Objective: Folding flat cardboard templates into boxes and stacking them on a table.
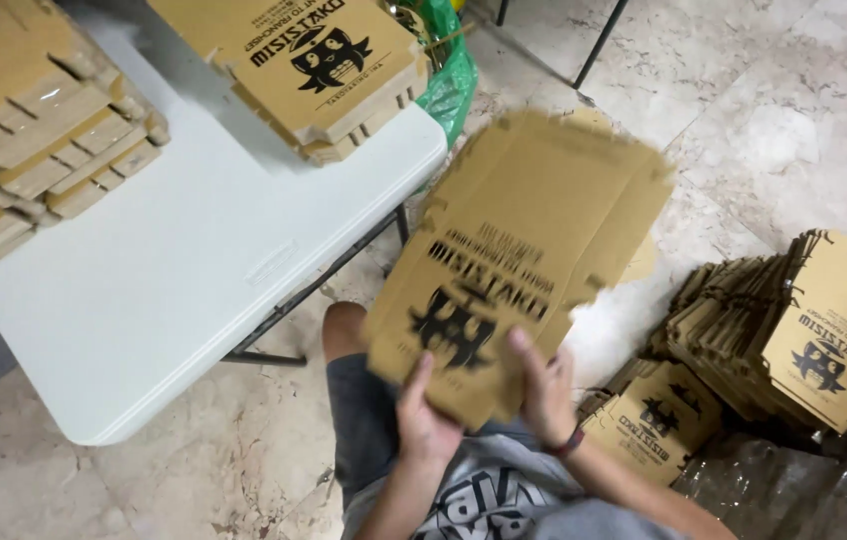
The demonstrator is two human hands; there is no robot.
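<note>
Beside white table (174, 290) edge, both hands (424, 425) (547, 395) gripping blurred, seemingly flat cardboard blank (519, 255).

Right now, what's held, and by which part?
Both hands, left hand and right hand, grip one flat unfolded cardboard box blank by its near bottom edge, thumbs on the printed face.

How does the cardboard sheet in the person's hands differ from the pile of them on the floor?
The held flat box is a single sheet, lifted and tilted in the left hand and right hand; the floor pile holds many, leaning together. The held one looks motion-blurred; the pile is sharp. Both are brown cardboard with a black printed figure.
</note>
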